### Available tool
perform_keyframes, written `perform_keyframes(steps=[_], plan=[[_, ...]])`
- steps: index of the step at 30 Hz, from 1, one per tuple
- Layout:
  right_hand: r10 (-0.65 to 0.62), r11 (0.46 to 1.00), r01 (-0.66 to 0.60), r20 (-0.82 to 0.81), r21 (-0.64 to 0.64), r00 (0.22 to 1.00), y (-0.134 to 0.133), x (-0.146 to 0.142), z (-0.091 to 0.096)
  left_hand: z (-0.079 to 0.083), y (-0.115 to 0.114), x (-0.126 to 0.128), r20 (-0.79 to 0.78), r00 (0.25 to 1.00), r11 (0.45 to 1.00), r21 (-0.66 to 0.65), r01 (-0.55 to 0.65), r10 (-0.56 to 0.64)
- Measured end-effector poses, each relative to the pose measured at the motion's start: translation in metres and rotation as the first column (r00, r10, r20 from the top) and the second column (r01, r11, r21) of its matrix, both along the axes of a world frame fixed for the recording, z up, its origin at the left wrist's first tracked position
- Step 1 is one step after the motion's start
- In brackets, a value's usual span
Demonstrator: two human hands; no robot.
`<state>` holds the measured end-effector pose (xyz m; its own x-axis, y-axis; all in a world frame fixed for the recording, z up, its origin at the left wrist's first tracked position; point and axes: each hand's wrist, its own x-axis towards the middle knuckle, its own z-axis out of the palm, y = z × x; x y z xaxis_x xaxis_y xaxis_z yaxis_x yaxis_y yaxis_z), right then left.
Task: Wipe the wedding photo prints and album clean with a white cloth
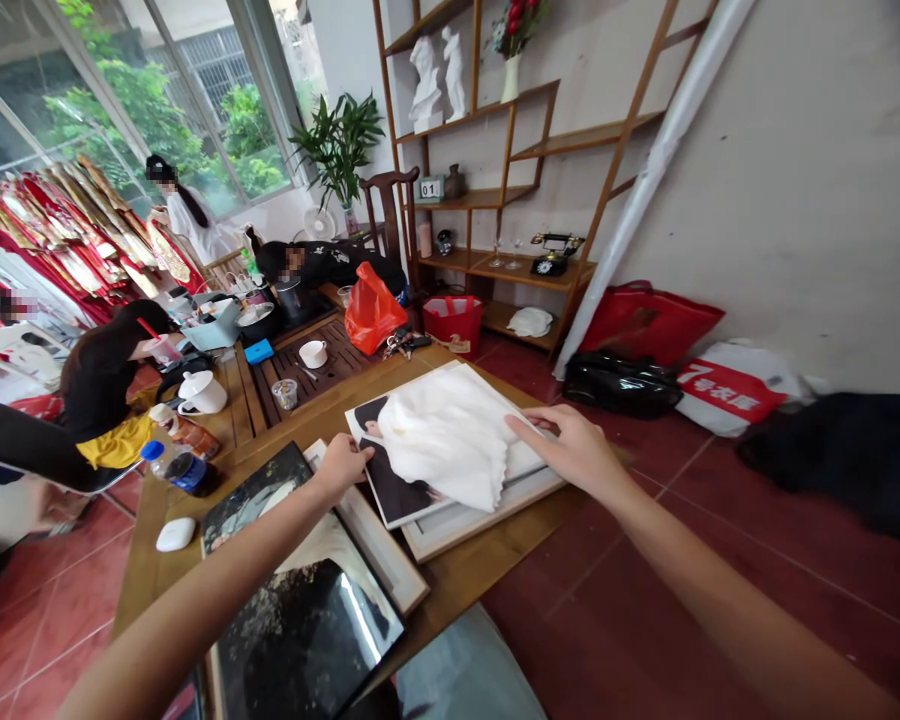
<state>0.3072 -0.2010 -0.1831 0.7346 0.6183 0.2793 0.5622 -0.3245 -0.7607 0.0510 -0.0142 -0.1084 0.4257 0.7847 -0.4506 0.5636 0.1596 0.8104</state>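
A photo panel (390,505) with a white border lies on the wooden table, its picture mostly hidden under a crumpled white cloth (442,430). The fingers of my left hand (341,465) are closed on the panel's left edge. On the opposite side, my right hand (574,445) pinches the panel's right edge between thumb and fingers. Beneath the panel sits a pale wooden frame (450,540), its near and right sides showing. Under my left forearm, a dark glossy framed picture (307,620) overlaps a second pale frame (390,565).
The wooden table (247,430) carries a cola bottle (184,470), a white earbud case (175,534), a teapot (202,392), a cup (313,353) and a red plastic bag (375,310). Several people are beyond. Bags (622,380) stand on the floor at right near the shelf (547,150).
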Motion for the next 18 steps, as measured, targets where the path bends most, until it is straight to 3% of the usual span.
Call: perform_keyframes(steps=[11,18], plan=[[-0.026,0.987,0.032,-0.040,0.158,0.999,-0.006,-0.003,0.019,0.024,-0.003,0.004,0.127,0.992,0.998,0.061,-0.024,0.016],[-0.011,0.970,0.046,-0.145,0.238,0.989,-0.016,-0.014,0.037,0.065,-0.019,-0.014,0.177,0.984,0.994,0.105,-0.036,0.017]])
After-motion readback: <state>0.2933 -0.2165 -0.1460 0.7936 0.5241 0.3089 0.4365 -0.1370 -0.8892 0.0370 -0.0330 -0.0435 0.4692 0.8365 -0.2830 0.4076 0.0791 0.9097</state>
